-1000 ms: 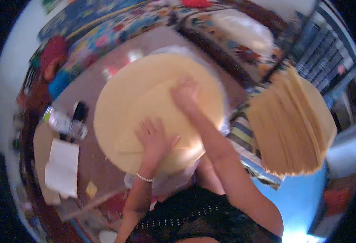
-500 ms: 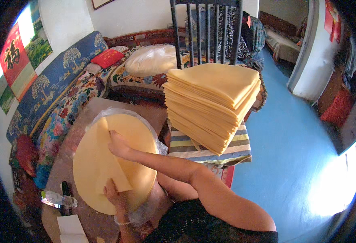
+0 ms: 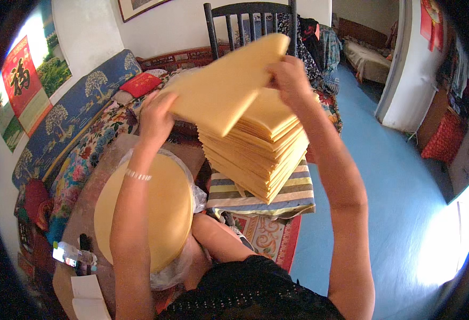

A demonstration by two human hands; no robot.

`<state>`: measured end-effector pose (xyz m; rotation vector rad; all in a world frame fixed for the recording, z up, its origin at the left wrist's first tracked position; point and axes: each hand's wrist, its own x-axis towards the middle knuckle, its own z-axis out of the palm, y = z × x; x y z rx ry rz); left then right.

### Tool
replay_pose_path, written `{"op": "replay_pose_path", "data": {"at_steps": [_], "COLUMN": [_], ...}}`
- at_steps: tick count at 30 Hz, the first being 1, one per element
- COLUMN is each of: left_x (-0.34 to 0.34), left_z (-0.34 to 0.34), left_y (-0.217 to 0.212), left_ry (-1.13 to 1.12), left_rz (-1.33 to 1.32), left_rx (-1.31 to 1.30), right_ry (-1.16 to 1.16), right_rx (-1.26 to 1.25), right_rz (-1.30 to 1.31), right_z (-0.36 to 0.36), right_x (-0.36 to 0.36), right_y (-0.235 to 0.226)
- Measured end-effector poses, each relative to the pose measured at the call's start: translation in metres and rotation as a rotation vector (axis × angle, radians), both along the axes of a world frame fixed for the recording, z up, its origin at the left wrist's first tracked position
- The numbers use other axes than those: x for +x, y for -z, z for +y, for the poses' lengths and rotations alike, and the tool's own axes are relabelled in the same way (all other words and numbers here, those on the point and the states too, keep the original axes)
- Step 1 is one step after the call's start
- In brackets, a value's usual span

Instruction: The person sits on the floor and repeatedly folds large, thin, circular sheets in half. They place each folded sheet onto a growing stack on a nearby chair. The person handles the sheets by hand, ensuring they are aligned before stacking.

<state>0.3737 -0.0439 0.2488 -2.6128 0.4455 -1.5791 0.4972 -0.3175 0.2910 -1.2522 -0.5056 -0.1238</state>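
Head view: both hands hold one folded yellow sheet (image 3: pixel 221 88) in the air, just above the stack (image 3: pixel 261 144) on the striped cushion (image 3: pixel 277 197). The left hand (image 3: pixel 157 117) is closed on its lower-left edge, the right hand (image 3: pixel 290 80) on its upper-right corner, so the sheet's long axis runs between them, tilted up to the right.

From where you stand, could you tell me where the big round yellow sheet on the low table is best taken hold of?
Judging by its pose, take the round sheet at its thin rim nearest the body, fingers slid under from the person's side. It lies flat on crinkled plastic wrap, offering no raised part.
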Motion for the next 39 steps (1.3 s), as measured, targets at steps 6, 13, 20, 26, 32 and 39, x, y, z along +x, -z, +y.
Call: {"op": "replay_pose_path", "data": {"at_steps": [6, 13, 20, 26, 32, 39], "left_x": [0.088, 0.111, 0.102, 0.092, 0.088, 0.121], "left_z": [-0.054, -0.04, -0.043, -0.039, -0.04, -0.044], "left_y": [0.007, 0.055, 0.047, 0.048, 0.032, 0.056], "left_ry": [0.186, 0.204, 0.165, 0.203, 0.319, 0.026], "left_rz": [0.258, 0.377, 0.58, 0.621, 0.576, 0.718], "left_rx": [0.062, 0.046, -0.12, -0.185, -0.314, -0.012], "right_ry": [0.124, 0.142, 0.31, 0.433, 0.844, 0.375], "right_rx": [-0.036, -0.158, -0.274, -0.403, -0.921, -1.495], "right_rz": [0.212, 0.253, 0.074, 0.005, -0.435, -0.556], "right_z": [-0.076, -0.087, -0.091, -0.097, -0.095, -0.086], "right_x": [0.071, 0.077, 0.095, 0.107, 0.093, 0.138], "right_y": [0.067, 0.109, 0.124, 0.128, 0.099, 0.129]}}
